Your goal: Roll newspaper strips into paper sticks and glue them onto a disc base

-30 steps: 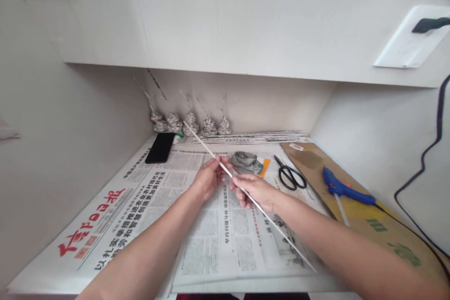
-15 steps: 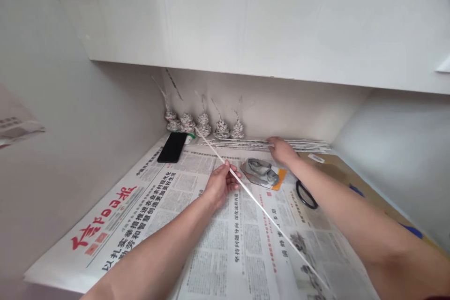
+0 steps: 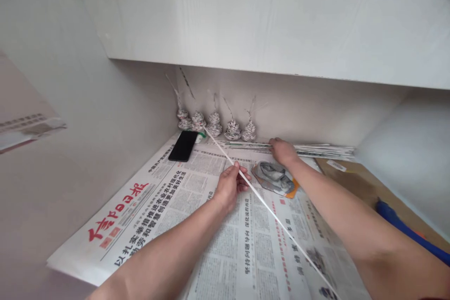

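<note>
My left hand pinches a long, thin white rolled paper stick between thumb and fingers. The stick runs slantwise from the back left down past the bottom edge. At the back, my right hand rests on a row of paper sticks lying along the wall, its fingers curled at them; the fingertips are partly hidden. Between the two arms, a grey crumpled cloth-like item lies on an orange-edged piece. Newspaper covers the surface under both hands.
Several woven paper gourd shapes stand against the back wall. A black phone lies before them, beside a small green-and-white item. At right are a brown board and a blue-handled tool. A white panel overhangs the back.
The view has shifted, so most things appear farther right. My right hand has slid slightly left along the paper sticks. My left hand keeps its hold on the single stick.
</note>
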`<state>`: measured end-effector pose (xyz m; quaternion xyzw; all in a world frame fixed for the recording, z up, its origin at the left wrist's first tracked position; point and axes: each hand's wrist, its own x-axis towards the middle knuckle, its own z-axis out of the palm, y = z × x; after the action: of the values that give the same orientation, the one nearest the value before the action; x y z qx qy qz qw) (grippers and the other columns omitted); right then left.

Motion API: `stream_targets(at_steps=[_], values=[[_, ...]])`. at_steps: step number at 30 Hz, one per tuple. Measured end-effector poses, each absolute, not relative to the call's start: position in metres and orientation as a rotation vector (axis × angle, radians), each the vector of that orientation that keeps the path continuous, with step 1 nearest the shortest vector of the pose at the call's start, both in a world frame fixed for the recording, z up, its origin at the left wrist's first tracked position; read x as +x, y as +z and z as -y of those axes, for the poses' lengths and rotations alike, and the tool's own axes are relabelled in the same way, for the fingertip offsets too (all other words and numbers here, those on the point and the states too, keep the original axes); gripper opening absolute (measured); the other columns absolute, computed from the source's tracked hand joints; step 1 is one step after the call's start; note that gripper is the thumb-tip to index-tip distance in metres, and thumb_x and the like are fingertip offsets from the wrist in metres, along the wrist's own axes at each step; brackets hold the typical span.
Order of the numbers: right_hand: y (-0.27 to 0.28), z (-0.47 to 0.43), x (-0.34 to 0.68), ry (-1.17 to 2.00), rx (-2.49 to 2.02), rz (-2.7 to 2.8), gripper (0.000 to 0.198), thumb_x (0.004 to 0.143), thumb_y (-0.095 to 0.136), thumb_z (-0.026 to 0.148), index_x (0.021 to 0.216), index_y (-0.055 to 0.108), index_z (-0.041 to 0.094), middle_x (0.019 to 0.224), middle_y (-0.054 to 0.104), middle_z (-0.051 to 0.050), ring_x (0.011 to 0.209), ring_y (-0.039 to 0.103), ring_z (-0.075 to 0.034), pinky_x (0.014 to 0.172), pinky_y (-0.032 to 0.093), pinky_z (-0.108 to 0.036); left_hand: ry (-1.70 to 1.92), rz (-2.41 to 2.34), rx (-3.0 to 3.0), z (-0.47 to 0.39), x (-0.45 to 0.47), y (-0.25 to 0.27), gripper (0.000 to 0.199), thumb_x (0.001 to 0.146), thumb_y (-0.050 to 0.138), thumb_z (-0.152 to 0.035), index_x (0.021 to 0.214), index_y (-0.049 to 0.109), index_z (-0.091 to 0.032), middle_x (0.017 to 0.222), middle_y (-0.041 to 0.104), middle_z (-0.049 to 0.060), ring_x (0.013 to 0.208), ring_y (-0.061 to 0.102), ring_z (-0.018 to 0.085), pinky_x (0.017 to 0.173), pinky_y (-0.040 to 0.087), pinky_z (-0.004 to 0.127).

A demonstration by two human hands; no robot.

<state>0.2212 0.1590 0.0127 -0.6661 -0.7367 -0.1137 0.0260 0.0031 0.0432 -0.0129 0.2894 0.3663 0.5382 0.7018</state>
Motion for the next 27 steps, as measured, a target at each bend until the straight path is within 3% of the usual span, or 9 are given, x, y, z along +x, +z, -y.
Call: stream_targets(at_steps=[16,24,27], values=[[0.037,-0.112,0.226,-0.629,-1.962,2.188,0.027,0.091,0.039,0.017,0.112,0.057,0.016,0.102,0.062,-0.015,0.092,0.056,-0.026,0.069,0.038,-0.031,1.296,-0.887,0.617,-0.046,-0.003,-0.008,0.032,0.084,0.052,-0.048,0.079,0.055,-0.016,0.058,0.055,0.000,0.047,0.053,0.010,0.044,0.036,0.020],[0.056,-0.052,0.227,-0.766,-1.832,2.154,0.026,0.090,0.041,0.018,0.111,0.057,0.021,0.099,0.063,-0.010,0.090,0.055,-0.025,0.066,0.039,-0.031,1.265,-0.758,0.638,-0.041,-0.001,-0.004,0.031,0.082,0.057,-0.048,0.083,0.052,-0.018,0.059,0.056,-0.002,0.047,0.053,0.010,0.045,0.037,0.019],[0.057,-0.033,0.227,-0.758,-1.773,2.200,0.030,0.087,0.043,0.013,0.110,0.059,0.021,0.107,0.064,-0.009,0.095,0.054,-0.025,0.072,0.042,-0.032,1.269,-0.708,0.665,-0.037,0.000,-0.001,0.033,0.079,0.060,-0.049,0.081,0.052,-0.017,0.059,0.055,-0.002,0.046,0.052,0.010,0.044,0.037,0.020]])
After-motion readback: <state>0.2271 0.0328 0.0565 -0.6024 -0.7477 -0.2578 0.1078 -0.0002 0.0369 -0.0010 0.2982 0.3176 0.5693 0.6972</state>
